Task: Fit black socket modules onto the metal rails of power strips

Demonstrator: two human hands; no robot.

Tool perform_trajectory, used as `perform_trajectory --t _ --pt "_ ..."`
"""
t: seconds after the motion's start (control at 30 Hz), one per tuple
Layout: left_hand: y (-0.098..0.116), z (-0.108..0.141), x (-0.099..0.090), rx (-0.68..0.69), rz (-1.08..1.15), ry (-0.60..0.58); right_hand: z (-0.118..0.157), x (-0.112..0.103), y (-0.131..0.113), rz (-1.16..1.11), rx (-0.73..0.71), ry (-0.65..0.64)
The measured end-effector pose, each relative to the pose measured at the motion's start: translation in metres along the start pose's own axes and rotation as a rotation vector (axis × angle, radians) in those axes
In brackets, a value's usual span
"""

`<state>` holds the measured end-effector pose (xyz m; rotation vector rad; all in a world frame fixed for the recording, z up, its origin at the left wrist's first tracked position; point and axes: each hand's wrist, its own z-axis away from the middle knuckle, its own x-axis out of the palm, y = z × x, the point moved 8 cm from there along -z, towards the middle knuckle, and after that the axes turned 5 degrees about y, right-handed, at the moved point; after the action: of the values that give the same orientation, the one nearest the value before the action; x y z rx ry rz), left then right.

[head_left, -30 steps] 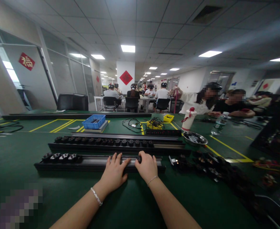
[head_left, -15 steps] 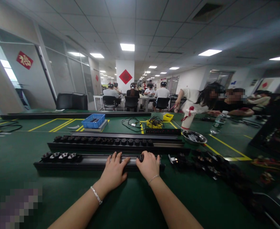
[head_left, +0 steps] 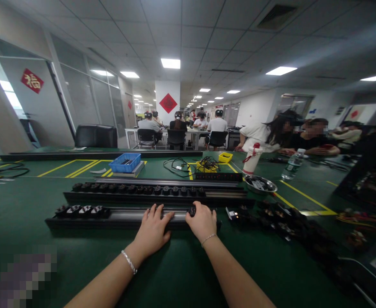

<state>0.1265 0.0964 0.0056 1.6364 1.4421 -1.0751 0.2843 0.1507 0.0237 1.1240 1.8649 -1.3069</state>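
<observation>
R hand (head_left: 203, 222) pinches blk part (head_left: 192, 211) approx 10–11 o'clock of its palm, at nearer rail (head_left: 126, 215), long axis 9-to-3; L hand (head_left: 152, 227), open, spread on rail, part's 9 o'clock.

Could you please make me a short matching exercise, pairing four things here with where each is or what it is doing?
Column one
1. Left hand
2. Right hand
3. Blue bin
4. Metal bowl

Column two
A. Resting on a flat grey block
B. Fingers around a small black part
C. Beside the white bottle with a red top
D. Fingers spread on the nearest rail

Right pairs: 1-D, 2-B, 3-A, 4-C
</observation>
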Motion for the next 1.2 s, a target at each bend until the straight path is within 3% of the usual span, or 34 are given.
perform_trajectory --t 0.3,0.63,0.83,1.0,1.2 --pt "0.0 0.0 0.0 0.006 0.016 0.013 0.001 0.0 0.014 0.123 0.069 0.058" --pt "-0.001 0.0 0.0 -0.004 0.028 -0.009 -0.002 -0.001 0.021 0.086 0.097 -0.017" --pt "0.0 0.0 -0.002 -0.004 0.025 -0.01 -0.003 -0.009 0.027 0.136 0.132 0.008" --pt "-0.001 0.0 -0.001 0.0 0.021 0.006 -0.003 -0.009 0.029 0.108 0.168 -0.098" --pt "-0.001 0.0 0.0 -0.011 0.018 -0.005 -0.006 -0.01 0.035 0.067 0.173 -0.106"
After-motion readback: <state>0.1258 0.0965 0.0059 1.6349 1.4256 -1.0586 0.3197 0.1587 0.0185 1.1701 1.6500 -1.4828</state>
